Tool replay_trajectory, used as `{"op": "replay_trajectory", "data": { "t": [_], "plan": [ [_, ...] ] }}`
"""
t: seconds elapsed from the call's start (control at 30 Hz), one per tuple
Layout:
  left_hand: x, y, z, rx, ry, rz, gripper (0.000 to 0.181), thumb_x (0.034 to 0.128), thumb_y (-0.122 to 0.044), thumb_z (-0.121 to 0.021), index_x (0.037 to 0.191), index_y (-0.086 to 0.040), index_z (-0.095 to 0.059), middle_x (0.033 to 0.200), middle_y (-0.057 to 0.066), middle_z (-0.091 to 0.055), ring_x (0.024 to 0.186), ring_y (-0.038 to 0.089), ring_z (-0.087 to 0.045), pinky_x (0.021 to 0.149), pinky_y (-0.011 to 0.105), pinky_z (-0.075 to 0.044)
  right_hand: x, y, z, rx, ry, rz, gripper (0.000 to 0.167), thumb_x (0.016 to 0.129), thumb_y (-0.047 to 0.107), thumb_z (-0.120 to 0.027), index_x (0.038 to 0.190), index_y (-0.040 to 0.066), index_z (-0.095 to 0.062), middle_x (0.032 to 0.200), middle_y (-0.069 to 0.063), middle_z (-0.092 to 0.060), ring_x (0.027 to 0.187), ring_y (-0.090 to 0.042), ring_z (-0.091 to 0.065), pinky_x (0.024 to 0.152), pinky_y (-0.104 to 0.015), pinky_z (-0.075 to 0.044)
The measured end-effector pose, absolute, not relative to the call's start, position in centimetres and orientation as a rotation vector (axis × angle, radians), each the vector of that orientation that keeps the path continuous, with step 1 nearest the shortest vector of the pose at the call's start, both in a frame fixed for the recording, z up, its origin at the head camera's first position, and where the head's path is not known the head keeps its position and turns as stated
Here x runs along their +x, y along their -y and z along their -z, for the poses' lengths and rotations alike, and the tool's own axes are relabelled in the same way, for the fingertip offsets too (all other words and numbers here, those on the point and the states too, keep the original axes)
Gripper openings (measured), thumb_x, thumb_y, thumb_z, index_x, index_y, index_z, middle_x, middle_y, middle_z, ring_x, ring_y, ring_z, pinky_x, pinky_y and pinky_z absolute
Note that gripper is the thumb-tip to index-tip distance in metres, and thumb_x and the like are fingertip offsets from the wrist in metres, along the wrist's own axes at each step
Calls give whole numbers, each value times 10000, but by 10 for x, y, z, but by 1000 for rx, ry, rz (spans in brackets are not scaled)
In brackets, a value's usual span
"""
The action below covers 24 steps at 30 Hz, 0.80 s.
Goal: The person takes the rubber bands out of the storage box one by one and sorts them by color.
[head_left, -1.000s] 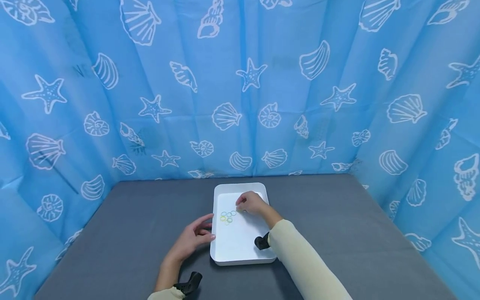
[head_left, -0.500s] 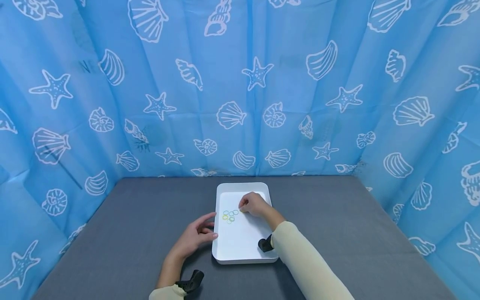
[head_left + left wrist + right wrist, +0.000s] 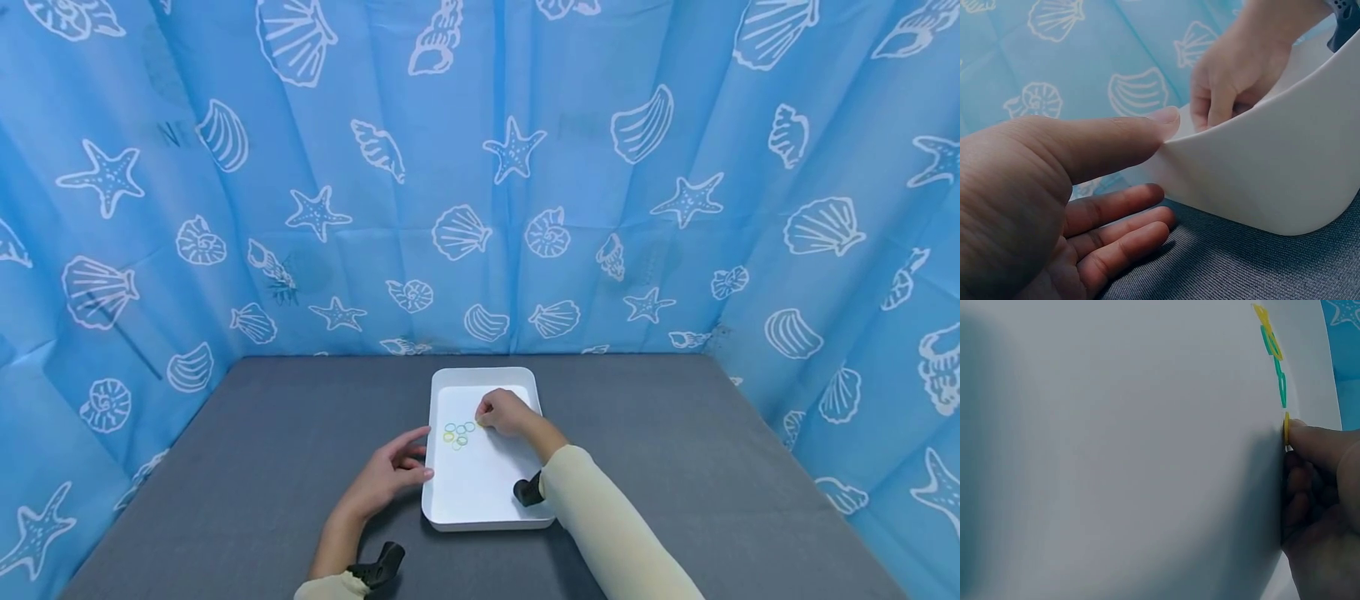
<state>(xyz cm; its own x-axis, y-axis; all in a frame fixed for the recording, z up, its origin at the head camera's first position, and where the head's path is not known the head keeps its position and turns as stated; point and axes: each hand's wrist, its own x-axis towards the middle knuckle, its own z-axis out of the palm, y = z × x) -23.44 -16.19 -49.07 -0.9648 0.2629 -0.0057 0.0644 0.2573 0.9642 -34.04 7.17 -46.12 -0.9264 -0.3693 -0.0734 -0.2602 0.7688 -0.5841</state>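
Observation:
A shallow white tray (image 3: 480,492) lies on the grey table. Inside it is a small cluster of thin rings that look like rubber bands, among them a yellow one (image 3: 1274,344) and a green one (image 3: 1283,390). My right hand (image 3: 506,412) reaches into the tray and pinches another yellow rubber band (image 3: 1287,429) at its thumb tip, just right of the cluster. My left hand (image 3: 386,477) is at the tray's left side. Its thumb (image 3: 1129,144) touches the rim, while the other fingers extend loosely beside the outer wall.
Grey cloth covers the table (image 3: 675,467) around the tray. A blue curtain (image 3: 420,167) with white shells and starfish hangs behind the table and along its sides. Black wrist mounts (image 3: 382,567) sit at both sleeves.
My right hand has shifted slightly left, bringing the yellow rubber band closer to the cluster. My left hand stays at the tray's side. The head view has moved a little.

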Motion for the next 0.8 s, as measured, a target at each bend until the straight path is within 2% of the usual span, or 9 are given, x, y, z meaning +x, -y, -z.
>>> {"op": "replay_trajectory", "data": {
  "t": [0.33,0.63,0.8],
  "plan": [
    [-237,164,492,291,-2324,-1807,654,865,-189,-746,1449,-117,-461,1284,173,-556,947,239,-587,797,359,-485,-341,-74,464,-495,-2781,992,72,904,47,-653,832,49,-660,770,-1,-582,715,-138,-506,683,-287,-428],
    [-236,162,489,281,-2342,-1788,524,863,-203,-752,1340,-86,-568,1272,156,-576,943,225,-594,809,374,-494,-336,-76,461,-419,-2732,1057,76,932,59,-622,870,40,-662,790,-13,-581,725,-146,-513,665,-286,-434],
    [-235,160,486,247,-2334,-1793,512,859,-201,-755,1328,-95,-577,1282,153,-572,946,227,-586,805,383,-489,-332,-79,452,-404,-2715,1077,80,933,53,-614,871,43,-662,793,-25,-584,731,-159,-524,664,-293,-442]
  ]
}}
